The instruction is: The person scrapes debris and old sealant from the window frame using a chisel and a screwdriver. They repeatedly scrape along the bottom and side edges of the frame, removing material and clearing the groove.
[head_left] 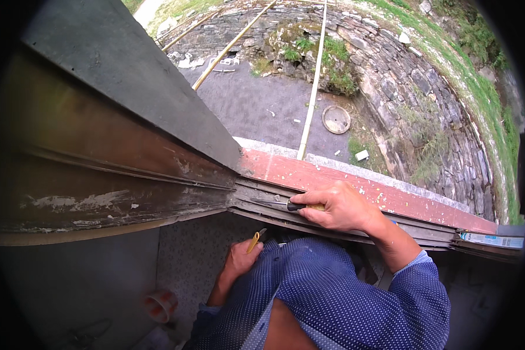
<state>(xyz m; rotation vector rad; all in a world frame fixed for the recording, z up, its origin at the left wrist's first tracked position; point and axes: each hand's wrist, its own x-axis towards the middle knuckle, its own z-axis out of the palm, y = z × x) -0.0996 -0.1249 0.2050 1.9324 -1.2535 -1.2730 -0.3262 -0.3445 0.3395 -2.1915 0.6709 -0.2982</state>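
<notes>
In the head view, your right grip (pixel 335 205) is closed around the black-and-yellow handle of a screwdriver-like tool (pixel 295 206), held over the left part of the window track (pixel 414 229). The slim shaft points left from that grip, its long axis running roughly along the track (whether the tip touches it, I cannot tell). Your left grip (pixel 239 258), on your side of the track and farther from it, wraps a yellow-handled tool (pixel 254 242), tip angled towards the track. Beyond the track lies the red ledge (pixel 315 175).
</notes>
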